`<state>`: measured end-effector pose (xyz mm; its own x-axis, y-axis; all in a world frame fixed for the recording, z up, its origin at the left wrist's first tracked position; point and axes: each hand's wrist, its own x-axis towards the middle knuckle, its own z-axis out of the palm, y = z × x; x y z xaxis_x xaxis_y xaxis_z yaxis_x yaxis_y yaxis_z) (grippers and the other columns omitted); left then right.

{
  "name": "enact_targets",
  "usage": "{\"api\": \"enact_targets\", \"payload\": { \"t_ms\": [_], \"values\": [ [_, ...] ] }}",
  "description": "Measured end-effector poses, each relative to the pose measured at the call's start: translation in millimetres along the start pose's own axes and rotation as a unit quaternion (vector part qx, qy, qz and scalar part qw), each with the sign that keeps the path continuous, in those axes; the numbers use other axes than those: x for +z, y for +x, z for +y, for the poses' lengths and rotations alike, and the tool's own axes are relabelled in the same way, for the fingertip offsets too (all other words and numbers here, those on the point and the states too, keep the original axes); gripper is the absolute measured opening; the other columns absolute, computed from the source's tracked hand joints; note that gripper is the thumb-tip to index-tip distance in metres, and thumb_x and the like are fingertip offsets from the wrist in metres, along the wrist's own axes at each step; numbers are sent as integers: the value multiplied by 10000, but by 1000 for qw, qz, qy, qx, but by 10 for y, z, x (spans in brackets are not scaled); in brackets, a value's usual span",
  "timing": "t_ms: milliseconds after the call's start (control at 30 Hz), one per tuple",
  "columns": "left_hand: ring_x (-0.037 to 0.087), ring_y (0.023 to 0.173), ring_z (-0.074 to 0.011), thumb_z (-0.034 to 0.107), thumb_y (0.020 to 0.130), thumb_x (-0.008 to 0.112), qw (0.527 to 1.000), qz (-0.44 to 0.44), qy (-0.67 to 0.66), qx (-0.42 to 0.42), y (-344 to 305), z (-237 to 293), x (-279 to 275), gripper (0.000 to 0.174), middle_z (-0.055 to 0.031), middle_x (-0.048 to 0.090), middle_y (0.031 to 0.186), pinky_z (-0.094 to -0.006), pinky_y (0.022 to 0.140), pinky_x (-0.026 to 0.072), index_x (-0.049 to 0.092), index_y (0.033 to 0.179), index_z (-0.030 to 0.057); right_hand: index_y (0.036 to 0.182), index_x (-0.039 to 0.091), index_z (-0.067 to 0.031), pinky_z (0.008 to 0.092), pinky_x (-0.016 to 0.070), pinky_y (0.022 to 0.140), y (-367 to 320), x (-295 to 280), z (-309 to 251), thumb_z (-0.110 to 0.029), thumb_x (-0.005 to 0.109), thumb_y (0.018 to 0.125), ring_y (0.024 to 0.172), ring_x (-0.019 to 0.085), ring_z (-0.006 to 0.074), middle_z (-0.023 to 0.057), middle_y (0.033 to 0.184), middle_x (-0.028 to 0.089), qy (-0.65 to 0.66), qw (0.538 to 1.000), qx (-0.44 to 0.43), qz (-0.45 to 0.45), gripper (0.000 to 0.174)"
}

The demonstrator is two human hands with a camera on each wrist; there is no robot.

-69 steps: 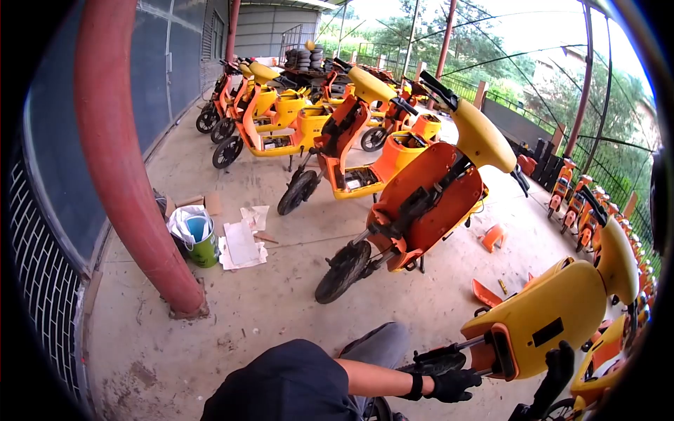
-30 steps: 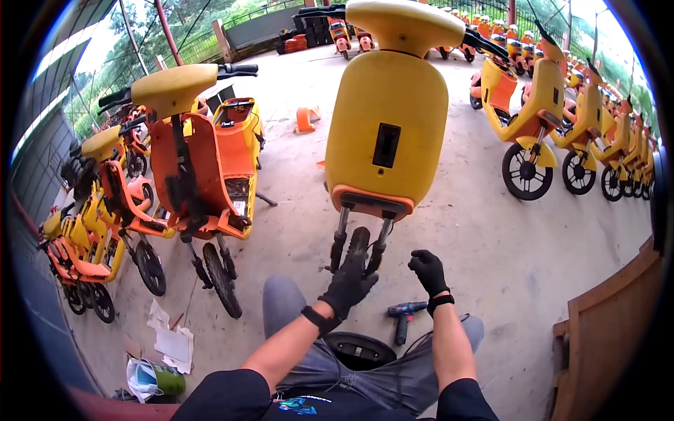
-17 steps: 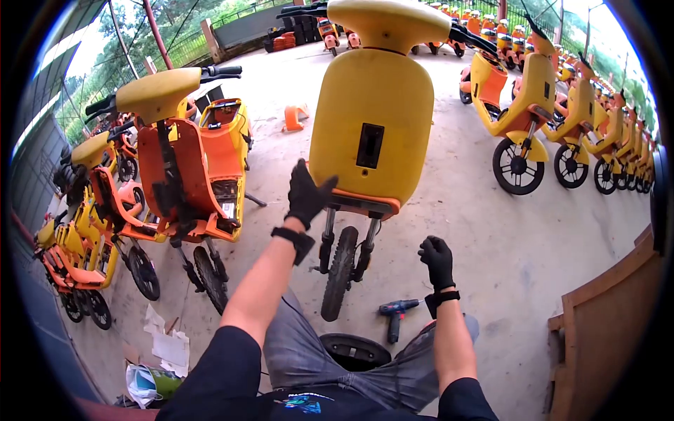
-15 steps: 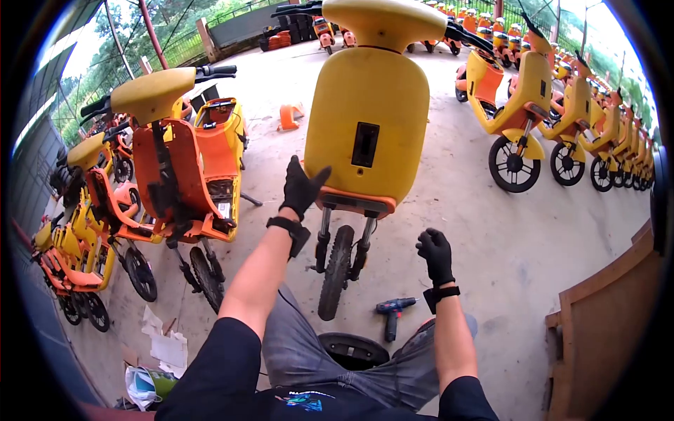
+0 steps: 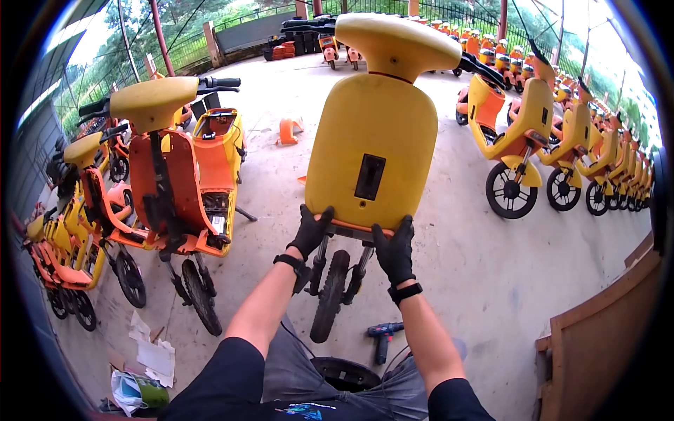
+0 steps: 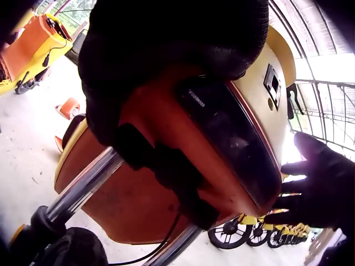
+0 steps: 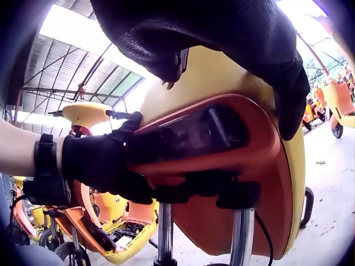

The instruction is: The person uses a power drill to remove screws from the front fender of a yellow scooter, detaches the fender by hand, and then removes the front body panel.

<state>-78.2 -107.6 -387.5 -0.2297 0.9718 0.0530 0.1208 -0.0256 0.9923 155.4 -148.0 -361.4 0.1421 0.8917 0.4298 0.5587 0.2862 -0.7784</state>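
Note:
A yellow electric scooter's front panel (image 5: 372,140) faces me, with the bare front wheel (image 5: 330,298) below. Along the panel's lower edge runs an orange housing with a dark glossy strip (image 7: 188,133), above two chrome fork tubes (image 7: 242,235). My gloved left hand (image 5: 310,230) grips the lower left corner, thumb on the front and fingers under the housing in the right wrist view. At the lower right corner is my gloved right hand (image 5: 394,251); its fingers look spread and mostly straight along the edge in the left wrist view. The scooter's rear is hidden behind the panel.
A cordless drill (image 5: 382,338) lies on the concrete by my legs, near a black seat-like part (image 5: 344,373). Partly stripped scooters (image 5: 165,175) stand left, a row of scooters (image 5: 523,144) right. A wooden crate (image 5: 604,337) is at lower right.
My view has swung from the left to face this scooter. The left hand has left the wheel and gone up to the panel's lower left corner; the right hand has risen to the right corner.

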Motion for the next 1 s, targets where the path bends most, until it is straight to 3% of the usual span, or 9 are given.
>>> {"api": "enact_targets", "payload": {
  "t_ms": [100,200,267,467,600,667,700,767,1000],
  "values": [
    [537,1088,-270,511,831,677,999,-13,29,29,-22,15,-16,871,-227,509,1205,-366,912,452,254,1313,-78,1416,157,144,445,335,1065,28,40,67,-404,695,829,1290,349,478,378,1376,325,78,992,98,-16,966],
    [500,1137,-268,462,884,629,996,-4,60,70,-109,80,13,740,-221,485,1238,-364,956,415,290,1317,-32,1399,188,115,413,445,935,39,142,370,-309,666,873,1109,527,426,306,1208,503,98,993,70,-5,828],
    [499,1141,-277,473,885,622,997,3,64,52,-199,196,47,765,-223,482,1244,-367,957,415,272,1336,-37,1445,60,127,398,280,1112,35,73,374,-370,676,860,1382,256,430,361,1467,220,162,976,123,-84,984],
    [553,1060,-269,571,929,481,990,29,122,62,-309,164,102,669,-226,548,1130,-382,867,450,340,1218,-15,1452,59,112,370,272,1115,-2,69,389,-316,669,878,1395,263,371,315,1484,239,202,971,109,-69,941],
    [617,962,-391,573,944,421,979,8,202,-18,-421,392,98,636,-275,611,1009,-458,799,477,370,1171,-19,1452,72,105,365,291,1097,14,60,391,-311,674,874,1359,323,359,294,1455,312,248,955,141,-81,932],
    [626,927,-438,574,947,401,962,9,271,-27,-415,390,86,635,-292,629,954,-484,779,484,383,1162,-23,1395,243,84,347,460,921,6,42,340,-328,681,873,1156,518,300,230,1286,494,218,970,100,-47,797],
    [616,920,-461,578,947,388,956,10,291,-24,-433,437,83,637,-302,632,923,-502,772,484,402,1153,-25,1395,243,84,347,460,921,7,-4,266,-328,681,873,1156,518,300,230,1286,494,216,971,98,-43,797],
    [606,913,-484,582,948,374,951,9,309,-21,-462,507,76,641,-312,636,893,-520,764,485,420,1144,-26,1367,319,-67,430,477,850,-21,-99,114,-419,677,864,1115,533,243,163,1229,518,330,866,343,-152,710],
    [609,929,-472,591,949,357,939,13,341,-37,-483,532,102,644,-300,643,914,-512,775,485,448,1130,-20,1230,412,-113,468,471,866,-49,45,298,-425,652,883,1140,522,243,128,1202,527,365,873,289,-142,525]
  ]
}}
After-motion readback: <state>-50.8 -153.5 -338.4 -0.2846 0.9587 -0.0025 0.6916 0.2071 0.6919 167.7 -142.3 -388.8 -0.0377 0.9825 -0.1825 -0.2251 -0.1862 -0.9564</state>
